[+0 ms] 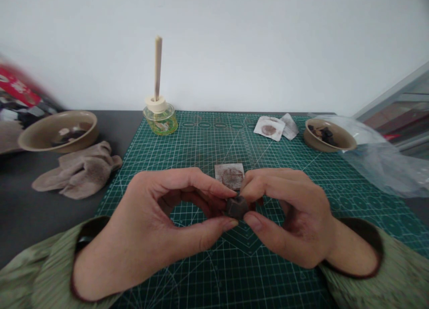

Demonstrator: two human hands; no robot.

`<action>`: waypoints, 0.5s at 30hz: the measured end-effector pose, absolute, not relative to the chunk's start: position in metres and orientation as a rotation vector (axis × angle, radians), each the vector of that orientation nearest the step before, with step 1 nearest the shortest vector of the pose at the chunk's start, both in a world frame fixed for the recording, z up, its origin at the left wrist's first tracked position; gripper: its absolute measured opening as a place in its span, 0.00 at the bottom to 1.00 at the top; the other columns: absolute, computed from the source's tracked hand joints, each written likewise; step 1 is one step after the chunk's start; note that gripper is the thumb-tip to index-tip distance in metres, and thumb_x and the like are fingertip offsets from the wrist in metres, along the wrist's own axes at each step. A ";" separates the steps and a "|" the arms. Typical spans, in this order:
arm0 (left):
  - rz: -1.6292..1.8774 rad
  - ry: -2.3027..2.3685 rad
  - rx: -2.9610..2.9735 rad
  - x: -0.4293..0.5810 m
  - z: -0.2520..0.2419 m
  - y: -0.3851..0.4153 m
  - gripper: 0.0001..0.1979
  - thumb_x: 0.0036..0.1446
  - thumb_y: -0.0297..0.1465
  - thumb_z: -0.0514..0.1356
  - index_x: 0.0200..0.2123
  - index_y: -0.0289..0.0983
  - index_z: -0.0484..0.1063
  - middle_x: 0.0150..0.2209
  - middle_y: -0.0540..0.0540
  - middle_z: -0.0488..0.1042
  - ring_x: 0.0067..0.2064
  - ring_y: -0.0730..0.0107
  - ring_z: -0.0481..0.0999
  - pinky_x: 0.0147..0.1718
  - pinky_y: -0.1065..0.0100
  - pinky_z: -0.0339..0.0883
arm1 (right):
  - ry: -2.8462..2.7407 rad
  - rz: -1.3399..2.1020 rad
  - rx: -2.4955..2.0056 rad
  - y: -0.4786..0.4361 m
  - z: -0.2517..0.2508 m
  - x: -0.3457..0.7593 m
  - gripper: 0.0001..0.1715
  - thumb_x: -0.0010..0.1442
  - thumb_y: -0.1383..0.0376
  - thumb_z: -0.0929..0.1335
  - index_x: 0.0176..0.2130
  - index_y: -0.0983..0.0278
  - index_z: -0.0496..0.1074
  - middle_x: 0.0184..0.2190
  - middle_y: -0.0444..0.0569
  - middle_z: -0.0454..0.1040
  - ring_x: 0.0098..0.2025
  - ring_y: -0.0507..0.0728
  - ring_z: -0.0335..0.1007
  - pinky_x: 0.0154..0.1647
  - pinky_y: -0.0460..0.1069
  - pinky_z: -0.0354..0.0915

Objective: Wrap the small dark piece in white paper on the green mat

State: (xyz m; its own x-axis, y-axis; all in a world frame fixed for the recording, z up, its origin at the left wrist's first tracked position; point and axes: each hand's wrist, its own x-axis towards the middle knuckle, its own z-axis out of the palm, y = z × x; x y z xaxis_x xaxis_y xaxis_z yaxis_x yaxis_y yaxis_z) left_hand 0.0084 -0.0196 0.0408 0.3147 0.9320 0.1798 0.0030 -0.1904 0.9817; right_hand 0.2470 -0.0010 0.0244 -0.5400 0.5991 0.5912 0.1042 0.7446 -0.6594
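Note:
My left hand (157, 224) and my right hand (288, 215) meet over the green cutting mat (208, 139). Both pinch one small dark brown lump (236, 207) between thumb and fingers. Just behind the lump a square paper wrapper (229, 175) with a brown stain lies flat on the mat. Both of my sleeves are pale green with dark cuffs.
A tan bowl (330, 134) of dark pieces sits at the back right beside clear plastic (378, 161). Two more wrappers (270, 128) lie near it. A glass diffuser bottle (161, 117) with a stick stands at the back. A second bowl (58, 130) and a beige cloth (80, 170) lie on the left.

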 end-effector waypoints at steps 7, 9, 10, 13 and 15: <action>1.083 0.892 1.498 0.009 0.040 -0.019 0.13 0.51 0.21 0.81 0.38 0.44 0.91 0.32 0.55 0.90 0.32 0.75 0.89 0.36 0.84 0.83 | -2.074 0.702 -0.522 -0.001 0.026 0.246 0.07 0.67 0.71 0.76 0.38 0.64 0.76 0.28 0.42 0.79 0.28 0.49 0.74 0.32 0.44 0.71; 1.085 0.892 1.495 0.009 0.041 -0.019 0.13 0.51 0.21 0.81 0.38 0.43 0.91 0.32 0.55 0.90 0.32 0.75 0.90 0.36 0.84 0.83 | -2.075 0.693 -0.523 0.000 0.026 0.246 0.07 0.67 0.70 0.76 0.38 0.63 0.76 0.28 0.42 0.80 0.28 0.49 0.75 0.32 0.44 0.71; 1.085 0.895 1.494 0.009 0.041 -0.019 0.13 0.51 0.21 0.81 0.38 0.43 0.91 0.32 0.54 0.91 0.31 0.74 0.90 0.36 0.84 0.83 | -2.074 0.693 -0.527 0.000 0.026 0.246 0.07 0.67 0.70 0.76 0.38 0.62 0.76 0.28 0.42 0.80 0.28 0.49 0.75 0.32 0.44 0.71; 1.082 0.901 1.497 0.009 0.041 -0.019 0.13 0.51 0.20 0.81 0.38 0.42 0.91 0.32 0.53 0.91 0.31 0.72 0.90 0.36 0.82 0.84 | -2.065 0.693 -0.528 0.000 0.026 0.245 0.07 0.66 0.70 0.76 0.38 0.61 0.75 0.28 0.41 0.80 0.27 0.49 0.74 0.31 0.44 0.71; 1.081 0.898 1.498 0.009 0.041 -0.018 0.14 0.51 0.20 0.81 0.38 0.42 0.91 0.32 0.53 0.91 0.31 0.71 0.90 0.35 0.81 0.85 | -2.062 0.693 -0.526 0.000 0.026 0.245 0.07 0.66 0.70 0.76 0.38 0.61 0.75 0.27 0.41 0.79 0.27 0.49 0.74 0.31 0.44 0.70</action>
State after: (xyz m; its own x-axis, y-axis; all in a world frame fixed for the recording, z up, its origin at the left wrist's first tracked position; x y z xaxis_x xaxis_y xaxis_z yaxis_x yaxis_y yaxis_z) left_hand 0.0090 -0.0185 0.0412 0.3146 0.9330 0.1749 0.0013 -0.1846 0.9828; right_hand 0.2448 0.0003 0.0262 -0.5291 0.5937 0.6063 0.1068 0.7554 -0.6465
